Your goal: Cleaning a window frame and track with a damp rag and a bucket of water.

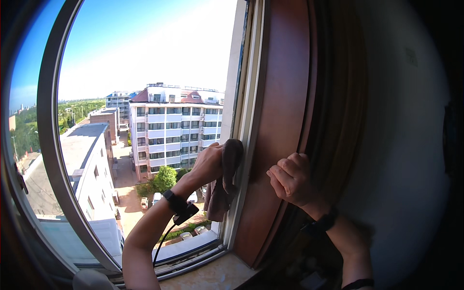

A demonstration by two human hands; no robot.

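My left hand (209,162) grips a dark brown cloth (232,159) against the right side of the window frame (250,119). Part of the cloth hangs down below the hand, along the frame's edge. A strap with a small black device (185,213) and a cable is on the left wrist. My right hand (291,179) is raised beside the reddish-brown wooden window casing (282,90), fingers curled; no object shows in it. Whether its fingertips touch the casing, I cannot tell. A black band is around the right wrist.
The sliding sash's upright (50,108) stands at the left, with a latch (21,179) beyond it. Below are the window track (188,260) and a stone sill (217,272). Dark curtains (337,90) hang at the right. Buildings and parked cars lie far below outside.
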